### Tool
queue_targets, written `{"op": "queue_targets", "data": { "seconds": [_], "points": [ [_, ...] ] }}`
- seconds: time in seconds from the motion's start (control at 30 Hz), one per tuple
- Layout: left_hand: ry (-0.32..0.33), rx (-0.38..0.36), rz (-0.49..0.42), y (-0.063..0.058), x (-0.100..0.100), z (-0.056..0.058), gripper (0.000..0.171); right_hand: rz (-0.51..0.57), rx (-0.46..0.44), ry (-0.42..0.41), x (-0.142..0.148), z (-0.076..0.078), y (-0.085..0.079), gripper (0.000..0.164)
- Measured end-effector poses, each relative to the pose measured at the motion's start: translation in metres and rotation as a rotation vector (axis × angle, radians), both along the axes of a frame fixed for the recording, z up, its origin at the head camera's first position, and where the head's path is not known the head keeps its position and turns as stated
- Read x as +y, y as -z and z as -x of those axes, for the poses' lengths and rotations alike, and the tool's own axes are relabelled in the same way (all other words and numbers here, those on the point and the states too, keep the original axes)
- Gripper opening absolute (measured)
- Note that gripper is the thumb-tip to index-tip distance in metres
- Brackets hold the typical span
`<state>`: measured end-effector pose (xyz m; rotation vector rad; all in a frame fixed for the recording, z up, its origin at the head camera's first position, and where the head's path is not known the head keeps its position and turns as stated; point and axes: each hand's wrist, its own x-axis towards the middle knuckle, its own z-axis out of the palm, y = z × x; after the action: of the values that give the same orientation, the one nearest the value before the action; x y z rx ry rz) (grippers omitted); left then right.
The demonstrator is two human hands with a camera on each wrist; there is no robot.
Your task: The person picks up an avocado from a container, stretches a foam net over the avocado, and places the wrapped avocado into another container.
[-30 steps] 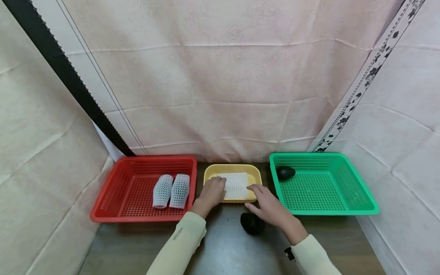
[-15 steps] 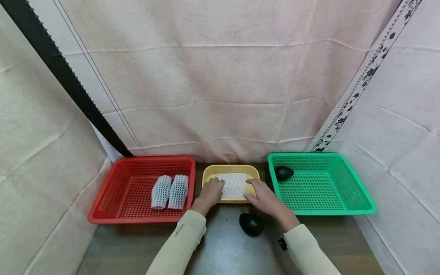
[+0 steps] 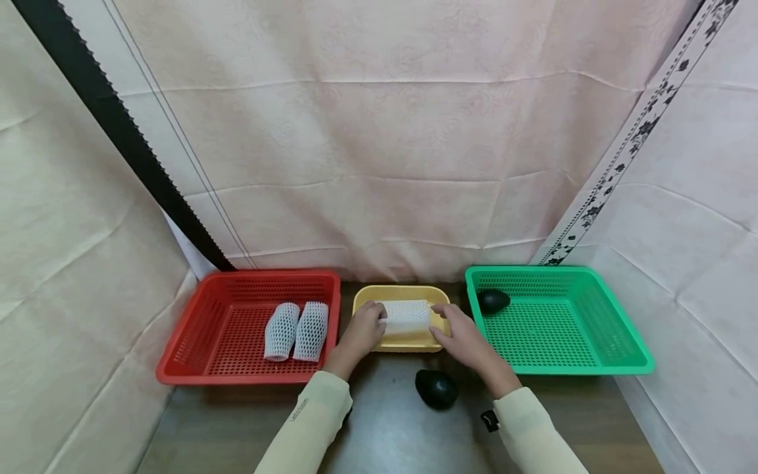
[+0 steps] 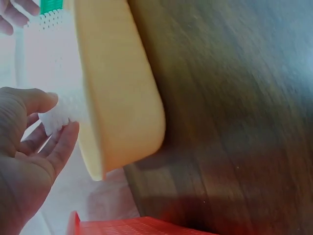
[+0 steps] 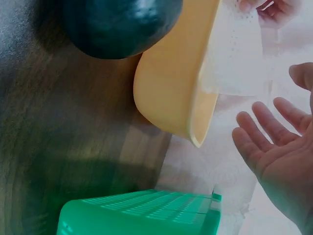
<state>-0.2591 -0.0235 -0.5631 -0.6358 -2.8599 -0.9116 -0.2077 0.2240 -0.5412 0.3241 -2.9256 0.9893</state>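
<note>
My left hand (image 3: 364, 325) pinches one end of a white foam net sleeve (image 4: 54, 63) between thumb and fingers. The sleeve is held at the rim level of a small yellow basket (image 3: 403, 345), as the wrist views show. At the sleeve's other end, my right hand (image 5: 281, 142) has its fingers spread and holds nothing; a gap separates it from the sleeve in the right wrist view. On the table in front of the yellow basket lies a dark green avocado (image 3: 436, 389), close to my right forearm.
To the left stands a red basket (image 3: 204, 342) with two net-covered items (image 3: 296, 331) inside. A green basket (image 3: 610, 367) on the right holds a dark avocado (image 3: 493, 301) in its left corner. Cloth (image 3: 403, 164) hangs behind the baskets and along both sides.
The foam net sleeve, flat in the yellow basket before, is now raised by my left hand. My right hand has drawn slightly left and uncovered more of the table avocado.
</note>
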Motion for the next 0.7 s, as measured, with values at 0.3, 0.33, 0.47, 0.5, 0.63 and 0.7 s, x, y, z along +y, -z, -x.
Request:
{"op": "queue_targets", "data": {
  "seconds": [0.3,0.33,0.47,0.5,0.63,0.7],
  "points": [
    [-0.055,0.024,-0.183,-0.017,0.001,-0.014,0.012,0.094,0.186,0.033,0.008,-0.004,-0.012,0.038],
    [-0.058,0.024,-0.198,-0.019,0.001,-0.015,0.012,0.091,0.194,0.037,0.008,-0.004,-0.014,0.036],
    [-0.058,0.023,-0.244,-0.027,0.000,-0.022,0.013,0.066,0.221,0.036,0.009,-0.005,-0.022,0.033],
    [-0.053,0.025,-0.252,-0.028,0.000,-0.023,0.013,0.068,0.223,0.031,0.009,-0.005,-0.023,0.033],
    [-0.032,0.015,-0.279,-0.035,0.000,-0.030,0.013,0.082,0.236,0.009,0.008,-0.005,-0.027,0.031],
    [-0.022,0.002,-0.289,-0.038,0.000,-0.032,0.013,0.085,0.248,-0.002,0.008,-0.006,-0.029,0.030]
  ]
}}
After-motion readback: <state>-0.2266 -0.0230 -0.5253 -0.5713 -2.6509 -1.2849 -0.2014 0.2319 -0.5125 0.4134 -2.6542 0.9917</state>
